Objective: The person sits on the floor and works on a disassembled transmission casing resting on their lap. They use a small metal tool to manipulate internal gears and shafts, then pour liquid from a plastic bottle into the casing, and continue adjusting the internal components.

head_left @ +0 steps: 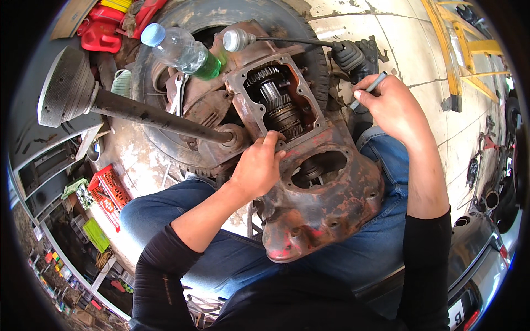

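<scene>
A rusty reddish gearbox housing (331, 209) lies between my legs, with gears and a shaft (281, 107) showing through its rectangular top opening. My left hand (258, 168) is closed at the near left corner of that opening, its fingertips curled together against the flange; what they pinch, if anything, is hidden. To the right of the opening, my right hand (395, 102) is raised, shut on a thin grey pen-shaped tool (377, 82) that slants down to the left. A second, oval opening (319, 168) lies nearer to me in the housing.
The gearbox rests by a large tyre (190, 16). A plastic bottle with green liquid (185, 52), spanners (179, 91) and a long-handled tool with a broad head (160, 116) surround it. A gear lever (292, 39) lies beyond; a red basket (107, 193) stands left, a yellow frame (455, 49) right.
</scene>
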`<control>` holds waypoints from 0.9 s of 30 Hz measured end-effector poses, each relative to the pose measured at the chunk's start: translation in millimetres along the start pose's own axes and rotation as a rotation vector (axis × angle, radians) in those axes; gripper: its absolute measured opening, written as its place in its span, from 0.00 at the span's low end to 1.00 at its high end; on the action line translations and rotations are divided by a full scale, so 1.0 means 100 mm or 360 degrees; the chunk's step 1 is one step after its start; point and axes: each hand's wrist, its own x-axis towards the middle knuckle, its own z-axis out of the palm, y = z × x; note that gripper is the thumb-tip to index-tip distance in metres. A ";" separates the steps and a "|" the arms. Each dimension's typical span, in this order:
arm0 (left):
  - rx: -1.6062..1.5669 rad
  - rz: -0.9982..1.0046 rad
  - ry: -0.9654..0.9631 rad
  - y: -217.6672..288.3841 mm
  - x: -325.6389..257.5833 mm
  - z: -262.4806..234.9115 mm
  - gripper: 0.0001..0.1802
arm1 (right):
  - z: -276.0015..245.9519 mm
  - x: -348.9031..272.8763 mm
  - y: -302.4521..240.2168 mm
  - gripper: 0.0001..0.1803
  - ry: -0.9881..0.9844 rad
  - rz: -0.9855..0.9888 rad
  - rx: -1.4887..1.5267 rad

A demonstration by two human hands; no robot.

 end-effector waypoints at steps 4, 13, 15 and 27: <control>0.0013 -0.0005 -0.0010 0.03 0.01 -0.01 0.18 | -0.02 -0.01 -0.01 0.13 -0.0003 0.0028 -0.0008; 0.0066 0.0097 0.0012 -0.01 0.01 0.00 0.18 | 0.02 0.03 0.07 0.16 0.0045 -0.0045 -0.0089; 0.0068 0.0104 0.0021 -0.01 0.01 0.00 0.18 | 0.02 0.05 0.03 0.17 0.0025 0.0003 -0.0135; 0.0020 0.0053 -0.0008 0.03 0.02 -0.02 0.19 | 0.42 0.00 -0.02 0.12 0.0019 -0.0413 0.0457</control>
